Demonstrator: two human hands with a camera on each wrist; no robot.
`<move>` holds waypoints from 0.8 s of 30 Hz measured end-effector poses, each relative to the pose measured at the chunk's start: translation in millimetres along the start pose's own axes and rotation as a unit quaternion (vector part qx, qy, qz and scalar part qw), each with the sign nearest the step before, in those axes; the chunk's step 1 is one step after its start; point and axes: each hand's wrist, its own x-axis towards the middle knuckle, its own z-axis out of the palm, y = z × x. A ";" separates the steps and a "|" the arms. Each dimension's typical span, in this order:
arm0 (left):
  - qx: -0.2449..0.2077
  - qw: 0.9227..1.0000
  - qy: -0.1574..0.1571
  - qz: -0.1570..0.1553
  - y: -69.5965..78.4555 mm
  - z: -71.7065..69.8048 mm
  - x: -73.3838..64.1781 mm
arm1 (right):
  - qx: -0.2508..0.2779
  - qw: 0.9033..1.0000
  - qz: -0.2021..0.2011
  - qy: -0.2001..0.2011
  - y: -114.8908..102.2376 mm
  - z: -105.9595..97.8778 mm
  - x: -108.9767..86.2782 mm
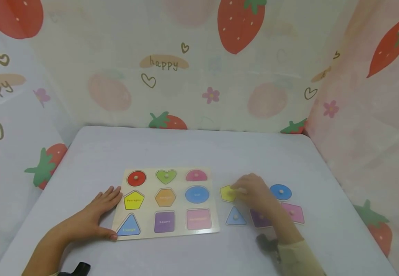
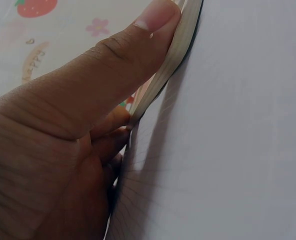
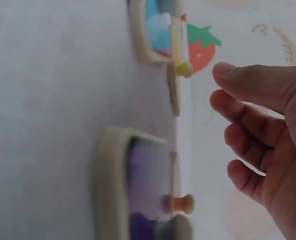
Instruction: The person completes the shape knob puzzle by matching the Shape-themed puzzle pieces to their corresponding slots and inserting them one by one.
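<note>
A wooden shape puzzle board (image 1: 147,234) lies on the table. My left hand (image 1: 85,220) rests at its left edge, fingers spread, thumb (image 2: 133,45) on the near corner. A red circle (image 1: 132,178), green heart (image 1: 161,175) and pink semicircle (image 1: 199,173) with knobs sit in its top row; printed shapes show in the lower rows. Over the loose pieces hovers my right hand (image 1: 256,193), nearest the yellow pentagon piece (image 1: 225,194). In the right wrist view its loosely bent fingers hold nothing, apart from the yellow knob (image 3: 185,69).
Right of the board lie a blue triangle piece (image 1: 232,221), a purple square piece (image 1: 257,220), a pink rectangle piece (image 1: 297,216) and a blue oval piece (image 1: 275,189). An orange knob (image 3: 183,204) shows in the right wrist view. A strawberry-print curtain (image 1: 185,88) stands behind the table.
</note>
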 end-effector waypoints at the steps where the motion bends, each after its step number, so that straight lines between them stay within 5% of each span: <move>1: 0.000 1.000 -0.001 0.001 0.3 -0.1 -0.2 | 0.012 1.000 0.002 -0.002 0.9 0.4 -0.4; 6: 0.002 1.000 -0.003 -0.003 -0.2 -0.1 -1.9 | 0.047 0.998 -0.002 -0.028 2.2 3.7 -0.9; 16: 0.003 1.000 -0.003 -0.008 1.5 -1.5 -2.9 | 0.019 0.999 -0.021 -0.025 -0.7 11.0 8.1; 24: -0.004 1.000 -0.001 -0.007 4.8 -2.4 -1.4 | 0.008 0.999 0.015 -0.031 -6.3 11.1 7.9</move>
